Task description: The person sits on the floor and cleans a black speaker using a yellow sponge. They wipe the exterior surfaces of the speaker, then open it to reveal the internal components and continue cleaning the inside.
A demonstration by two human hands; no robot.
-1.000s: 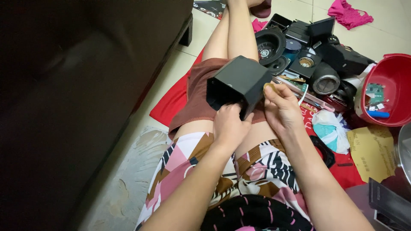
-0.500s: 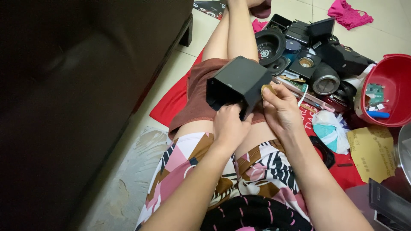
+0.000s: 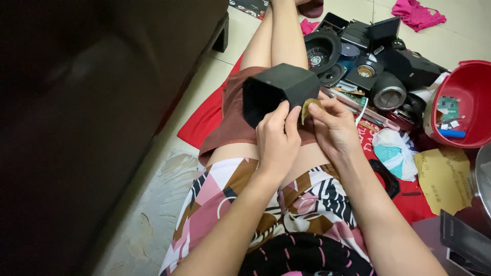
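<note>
**K:** Left hand [image 3: 277,137] grips the near lower edge of the black speaker housing [image 3: 279,91], fingers curled onto it, thumb up against its side. Housing sits on the person's lap, over the brown shorts [image 3: 230,120], open end turned toward the dark sofa [image 3: 92,117].

**M:** Right hand?

**K:** Right hand [image 3: 333,128] pinches a small yellowish-tan piece [image 3: 310,108] between thumb and fingertips, held right against the housing's near right corner. Can't tell what the piece is.

**M:** Hands touching?

**K:** Just beside each other, the piece between them.

**M:** Surroundings, head view?

**K:** Right of the legs on a red mat [image 3: 207,115]: pile of black speaker parts, incl. a loose speaker cone [image 3: 321,51] and a cylindrical driver [image 3: 387,92]. Red plastic basin [image 3: 473,82] further right holds a green circuit board [image 3: 448,106]. White-and-teal bag [image 3: 396,153] and tan envelope [image 3: 444,179] near the right forearm. Pink cloth [image 3: 417,13] on the tiles, well apart.
</note>
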